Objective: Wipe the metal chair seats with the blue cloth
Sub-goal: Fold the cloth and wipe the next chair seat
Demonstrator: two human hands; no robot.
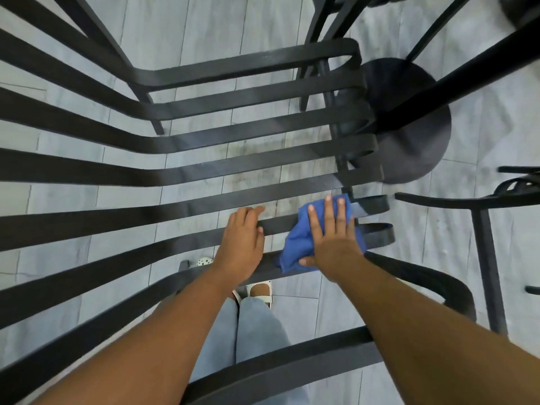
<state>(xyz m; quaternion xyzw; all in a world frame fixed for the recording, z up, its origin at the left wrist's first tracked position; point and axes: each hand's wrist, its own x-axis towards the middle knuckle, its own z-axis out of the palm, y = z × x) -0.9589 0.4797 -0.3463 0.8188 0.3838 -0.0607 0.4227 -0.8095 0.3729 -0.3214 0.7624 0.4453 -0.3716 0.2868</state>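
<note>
Two bare forearms reach out over the dark slatted metal chair seat (233, 171). The right hand (333, 235) lies flat with its fingers spread, pressing the blue cloth (295, 244) onto the slats near the seat's front edge, toward three o'clock. The left hand (242, 244), just beside it at nine o'clock, curls its fingers over a slat and grips it. Below the slats show pale jeans (233, 331), white sandals (263, 292) and the grey tiled floor (204, 30). A round black table base (415, 133) stands at two o'clock.
</note>
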